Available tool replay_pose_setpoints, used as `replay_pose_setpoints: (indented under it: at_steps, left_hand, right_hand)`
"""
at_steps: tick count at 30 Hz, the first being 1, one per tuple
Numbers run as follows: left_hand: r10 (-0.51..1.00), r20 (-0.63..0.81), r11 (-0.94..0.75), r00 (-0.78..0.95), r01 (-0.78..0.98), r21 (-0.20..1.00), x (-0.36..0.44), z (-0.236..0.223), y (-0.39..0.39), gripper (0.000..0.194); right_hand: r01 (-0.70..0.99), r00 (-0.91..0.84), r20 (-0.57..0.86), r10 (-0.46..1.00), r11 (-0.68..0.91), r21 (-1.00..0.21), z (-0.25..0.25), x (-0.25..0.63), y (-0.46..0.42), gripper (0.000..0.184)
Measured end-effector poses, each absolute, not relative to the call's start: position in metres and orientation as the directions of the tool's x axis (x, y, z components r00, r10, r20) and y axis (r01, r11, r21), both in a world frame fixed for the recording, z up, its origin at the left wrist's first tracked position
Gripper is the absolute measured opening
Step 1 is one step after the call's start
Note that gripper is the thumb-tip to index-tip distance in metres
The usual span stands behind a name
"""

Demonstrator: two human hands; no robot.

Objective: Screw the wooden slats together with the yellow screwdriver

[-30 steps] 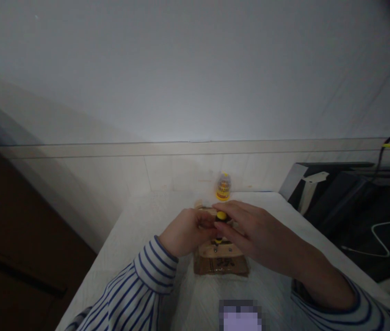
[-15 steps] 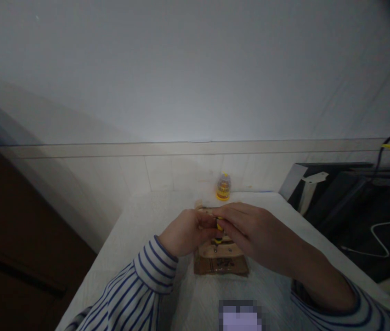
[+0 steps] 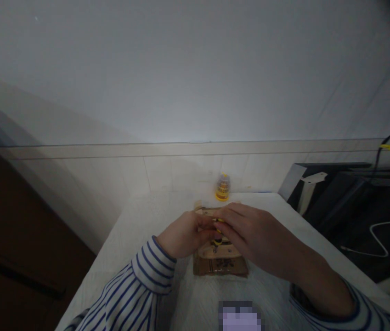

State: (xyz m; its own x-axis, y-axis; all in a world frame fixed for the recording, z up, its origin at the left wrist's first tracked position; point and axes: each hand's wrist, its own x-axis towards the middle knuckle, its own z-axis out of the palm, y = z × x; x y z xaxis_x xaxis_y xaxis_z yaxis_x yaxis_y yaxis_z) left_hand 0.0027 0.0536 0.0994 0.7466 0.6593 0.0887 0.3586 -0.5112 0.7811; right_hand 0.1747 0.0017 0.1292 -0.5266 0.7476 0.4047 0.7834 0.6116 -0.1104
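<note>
My left hand [image 3: 191, 234] and my right hand [image 3: 250, 227] meet over a wooden piece [image 3: 206, 252], their fingertips pinched round a small yellow-and-black screwdriver [image 3: 218, 240]. Most of the screwdriver is covered by the fingers; its tip points down toward the wood. Small metal screws show along the front strip of the wooden piece. Underneath lies a brown printed packet [image 3: 220, 266], its front part showing. Both hands hide the middle of the wooden piece.
Behind the hands, a clear-topped yellow container [image 3: 223, 189] stands near the wall. White sheeting covers the table [image 3: 129, 243]. Dark panels [image 3: 339, 197] and a white cable [image 3: 381, 225] are at the right. A pixelated patch covers something at the front edge.
The fingers of my right hand have shifted slightly round the top of the screwdriver. Otherwise the hands, the wooden piece and the packet stay nearly in place.
</note>
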Motion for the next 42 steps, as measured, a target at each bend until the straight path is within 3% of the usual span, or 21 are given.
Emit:
replay_pose_setpoints:
  at_steps: [11,20,33,42]
  left_hand:
    - [0.639,0.095,-0.518,0.764,0.336,0.787,0.0036,0.1036,0.0507,0.023]
    - [0.626,0.102,-0.527,0.773,0.323,0.786,0.0028,0.1027,0.0519,0.023]
    - [0.734,0.117,-0.505,0.669,0.422,0.753,0.0065,0.1069,0.0478,0.018]
    - [0.74,0.104,-0.488,0.664,0.424,0.763,0.0069,0.1076,0.0478,0.019]
  right_hand:
    - [0.814,-0.545,0.454,0.705,0.575,0.084,0.1251,0.1692,0.001,0.02]
    - [0.82,-0.529,0.42,0.737,0.571,0.032,0.1245,0.1695,0.0016,0.021]
    - [0.827,-0.513,0.428,0.744,0.561,0.016,0.1254,0.171,0.0031,0.019]
    - [0.779,-0.514,0.429,0.743,0.613,-0.129,0.1251,0.1754,0.005,0.024]
